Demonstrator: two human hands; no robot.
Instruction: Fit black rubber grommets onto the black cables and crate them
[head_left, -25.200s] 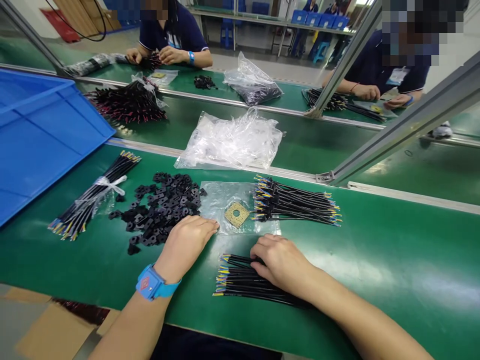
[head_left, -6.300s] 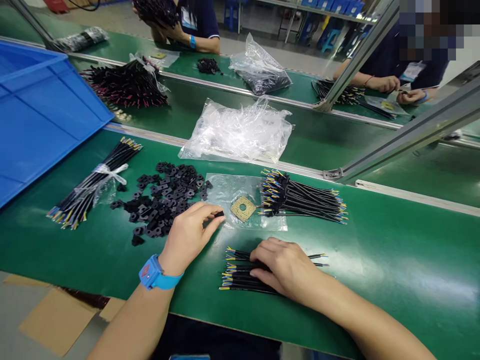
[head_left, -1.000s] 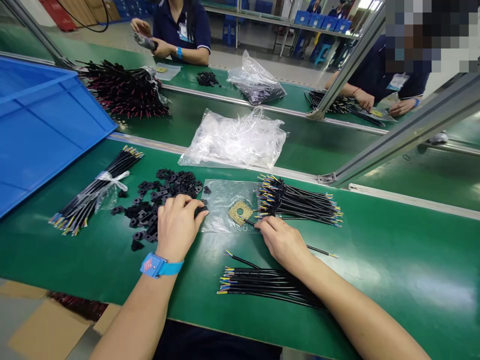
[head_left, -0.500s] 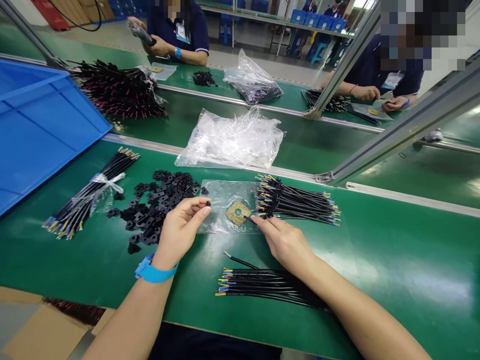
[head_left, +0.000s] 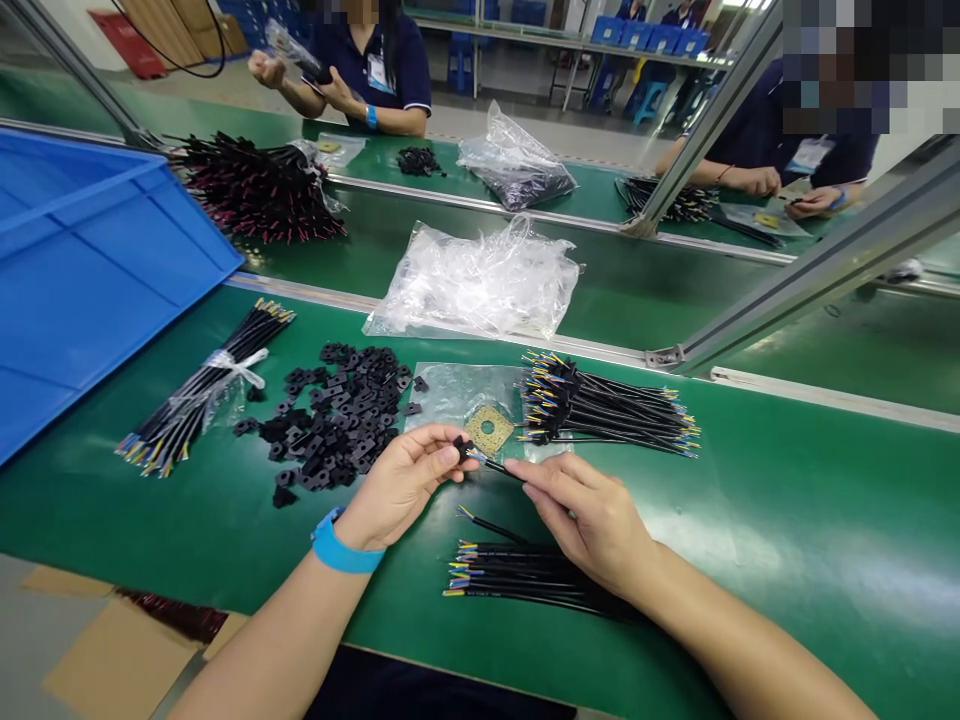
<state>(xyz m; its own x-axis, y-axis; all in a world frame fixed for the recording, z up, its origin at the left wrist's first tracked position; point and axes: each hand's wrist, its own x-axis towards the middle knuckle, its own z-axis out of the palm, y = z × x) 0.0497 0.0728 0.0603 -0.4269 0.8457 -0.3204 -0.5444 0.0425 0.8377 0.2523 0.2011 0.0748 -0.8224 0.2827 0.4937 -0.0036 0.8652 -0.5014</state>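
Observation:
Between thumb and fingers, my left hand (head_left: 412, 475) pinches a small black plastic piece (head_left: 463, 447). My right hand (head_left: 592, 505) is closed on a black cable (head_left: 496, 466), whose coloured wire ends point at that piece; whether they enter it I cannot tell. Just behind the hands, a yellowish square pad (head_left: 489, 431) with a round hole lies on a clear plastic bag (head_left: 442, 385). Loose black pieces (head_left: 345, 410) form a heap left of the bag. Cables with black pieces fitted (head_left: 615, 405) are stacked to its right. More bare cables (head_left: 525, 575) lie beneath my right wrist.
A tied cable bundle (head_left: 210, 385) lies at left, beside a large blue bin (head_left: 97, 290). Crumpled clear bags (head_left: 480, 280) rest against the metal rail. A slanted metal post (head_left: 810, 255) rises at right. Across the bench, two people handle parts near a red-tipped cable pile (head_left: 255, 190).
My left hand has moved right with the black piece, meeting the cable end in front of the pad. My right hand, still holding the cable, has shifted slightly downward. The whole view has shifted a little.

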